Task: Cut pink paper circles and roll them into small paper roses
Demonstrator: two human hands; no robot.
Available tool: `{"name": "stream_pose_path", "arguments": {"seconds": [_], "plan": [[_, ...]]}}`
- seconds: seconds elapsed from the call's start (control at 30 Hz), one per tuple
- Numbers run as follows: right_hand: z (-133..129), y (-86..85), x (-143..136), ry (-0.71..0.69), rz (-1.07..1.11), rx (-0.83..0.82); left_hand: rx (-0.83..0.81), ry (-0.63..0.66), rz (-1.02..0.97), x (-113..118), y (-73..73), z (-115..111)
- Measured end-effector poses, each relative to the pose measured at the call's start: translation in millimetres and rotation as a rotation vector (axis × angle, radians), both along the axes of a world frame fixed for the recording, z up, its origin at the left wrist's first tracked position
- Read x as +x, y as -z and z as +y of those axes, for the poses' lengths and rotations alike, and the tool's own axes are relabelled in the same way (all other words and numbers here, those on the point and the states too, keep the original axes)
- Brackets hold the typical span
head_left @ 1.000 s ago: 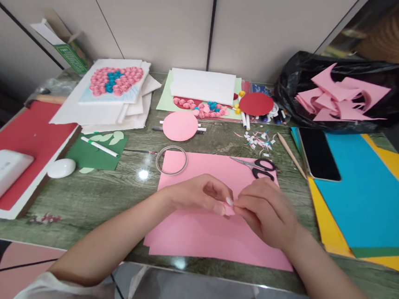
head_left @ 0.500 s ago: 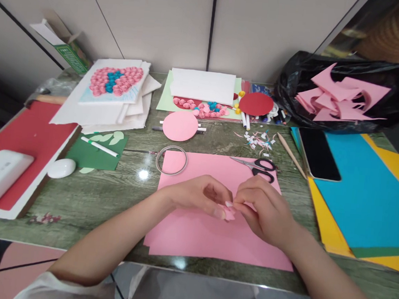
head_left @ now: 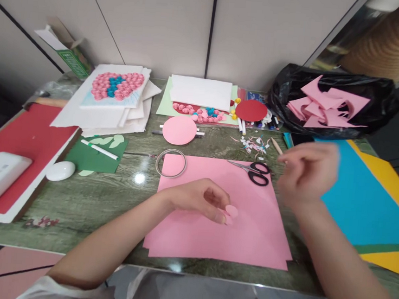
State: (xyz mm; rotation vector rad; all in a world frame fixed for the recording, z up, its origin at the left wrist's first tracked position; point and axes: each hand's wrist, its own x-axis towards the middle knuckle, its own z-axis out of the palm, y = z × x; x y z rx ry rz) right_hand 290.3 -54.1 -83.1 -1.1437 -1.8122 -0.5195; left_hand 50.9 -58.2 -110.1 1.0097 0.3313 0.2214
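Between thumb and fingers, my left hand (head_left: 204,201) holds a small pink paper piece (head_left: 231,212) above the large pink sheets (head_left: 248,233). My right hand (head_left: 307,170) is blurred by motion, over the left edge of the blue paper (head_left: 366,196), at the top end of a wooden stick (head_left: 276,146). Whether its fingers grip the stick cannot be made out. Black-handled scissors (head_left: 255,172) lie on the pink sheets' upper right, and a metal ring (head_left: 171,163) rests over their upper left corner.
Behind stand a pink oval (head_left: 179,130), a red oval (head_left: 251,111), and paper scraps (head_left: 254,146). A black bag (head_left: 382,98) with pink offcuts is back right. Left are a white mouse (head_left: 60,171), green paper (head_left: 95,159) and a flower picture (head_left: 116,88).
My right hand has left the pink piece and moved right and up to the wooden stick. My left hand still holds the piece. The view has shifted slightly.
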Motion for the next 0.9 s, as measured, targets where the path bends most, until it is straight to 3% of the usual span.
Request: {"name": "stream_pose_path", "arguments": {"seconds": [0.1, 0.13, 0.17, 0.3, 0.4, 0.5, 0.6, 0.7, 0.8, 0.9], "plan": [[52, -14.4, 51, 0.232, 0.085, 0.109, -0.009, -0.034, 0.016, 1, -1.0, 0], [73, -17.3, 71, 0.431, 0.056, 0.034, -0.012, -0.045, 0.021, 1, -1.6, -1], [93, -18.4, 90, 0.492, 0.044, -0.040, -0.013, -0.054, 0.028, 1, -2.4, -1], [155, -10.1, 150, 0.552, -0.028, -0.341, -0.006, -0.076, 0.053, 1, -6.5, -2], [168, -5.4, 165, 0.597, -0.046, -0.430, -0.008, -0.105, 0.077, 3, -11.5, -4], [152, -10.8, 149, 0.597, -0.039, -0.394, -0.014, -0.253, 0.136, 8, -20.9, -11], [106, -21.1, 99, 0.483, -0.048, -0.299, 0.052, -0.464, 0.246, 14, -33.4, -20], [37, -30.6, 32, 0.269, -0.101, -0.220, 0.240, -0.571, 0.325, 16, -41.9, -28], [-27, -33.5, -23, -0.188, -0.311, -0.112, 0.489, -0.690, 0.384, 14, -41.6, -33], [-58, -24.4, -50, -0.375, -0.263, 0.045, 0.643, -0.747, 0.374, 11, -34.9, -36]]}}
